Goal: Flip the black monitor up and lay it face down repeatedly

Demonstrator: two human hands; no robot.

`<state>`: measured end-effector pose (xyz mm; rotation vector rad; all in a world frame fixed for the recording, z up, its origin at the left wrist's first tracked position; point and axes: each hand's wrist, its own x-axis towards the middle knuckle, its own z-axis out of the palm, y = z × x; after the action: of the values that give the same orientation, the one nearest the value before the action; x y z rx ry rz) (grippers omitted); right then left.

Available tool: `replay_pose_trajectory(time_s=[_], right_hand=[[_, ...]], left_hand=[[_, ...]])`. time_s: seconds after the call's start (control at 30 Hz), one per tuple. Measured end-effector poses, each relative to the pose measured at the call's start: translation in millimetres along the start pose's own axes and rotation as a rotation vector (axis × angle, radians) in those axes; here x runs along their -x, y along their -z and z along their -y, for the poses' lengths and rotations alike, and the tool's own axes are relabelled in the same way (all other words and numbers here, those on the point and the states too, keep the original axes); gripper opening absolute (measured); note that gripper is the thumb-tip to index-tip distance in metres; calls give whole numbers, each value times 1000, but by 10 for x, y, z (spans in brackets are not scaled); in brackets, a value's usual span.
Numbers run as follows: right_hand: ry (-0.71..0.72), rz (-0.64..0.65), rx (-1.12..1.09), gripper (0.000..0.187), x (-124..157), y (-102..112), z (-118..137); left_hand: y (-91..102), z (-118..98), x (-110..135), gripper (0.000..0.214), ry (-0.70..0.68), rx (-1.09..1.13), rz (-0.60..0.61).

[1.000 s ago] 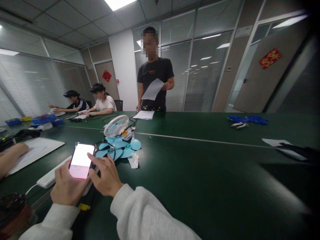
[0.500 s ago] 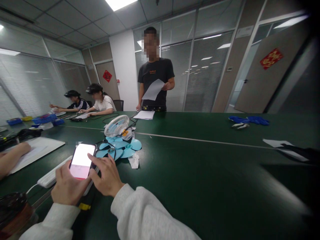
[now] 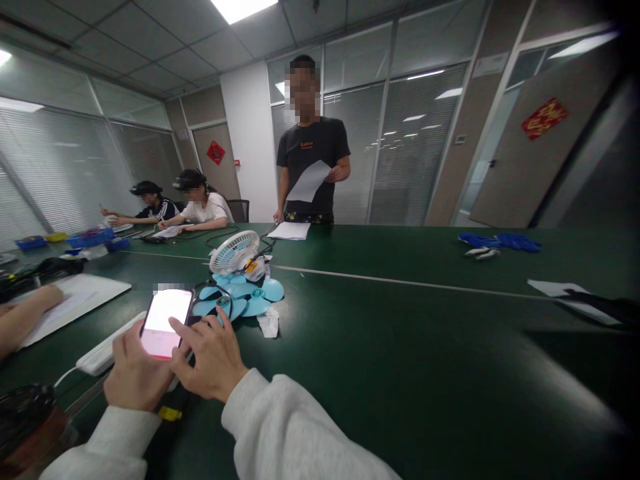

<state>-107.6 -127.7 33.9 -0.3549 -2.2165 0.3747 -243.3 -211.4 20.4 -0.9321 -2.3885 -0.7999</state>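
Note:
A smartphone [image 3: 163, 320] with a bright white and pink screen rests in my left hand [image 3: 131, 370], whose fingers wrap around its lower left side. My right hand [image 3: 213, 353] hovers at the phone's right edge with its index finger stretched over the screen. Whether that fingertip touches the glass I cannot tell. The other right fingers are partly bent and hold nothing that I can see. Beyond the phone lie light blue fan blades [image 3: 260, 303] and a white fan head [image 3: 234, 253], with a crumpled white tissue [image 3: 270, 323] beside them.
A white power strip [image 3: 103, 353] lies left of my hands, near a dark-lidded jar [image 3: 30, 420]. Another person's arm [image 3: 30, 310] rests on papers at left. Opposite, a person [image 3: 313, 163] stands holding paper. Blue gloves [image 3: 500, 241] lie at the far right.
My right index finger has moved slightly left and down over the phone screen. The phone stays in my left hand, almost in the same place.

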Motion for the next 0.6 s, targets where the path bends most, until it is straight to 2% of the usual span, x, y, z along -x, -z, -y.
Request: replay_pose_trajectory(time_s=[0.1,0.4,0.6], right_hand=[[32,-5,19,57,2,-9,-19],[269,-14,149,48,52,-107,-122],[246,-18,179,52,61,-106,-153]], left_hand=[[-16,21,-5,86,-21,-24,-14],[-30,75,-21,85,-23,-53,15],[-40,49,-10,87,-6,-75,-20]])
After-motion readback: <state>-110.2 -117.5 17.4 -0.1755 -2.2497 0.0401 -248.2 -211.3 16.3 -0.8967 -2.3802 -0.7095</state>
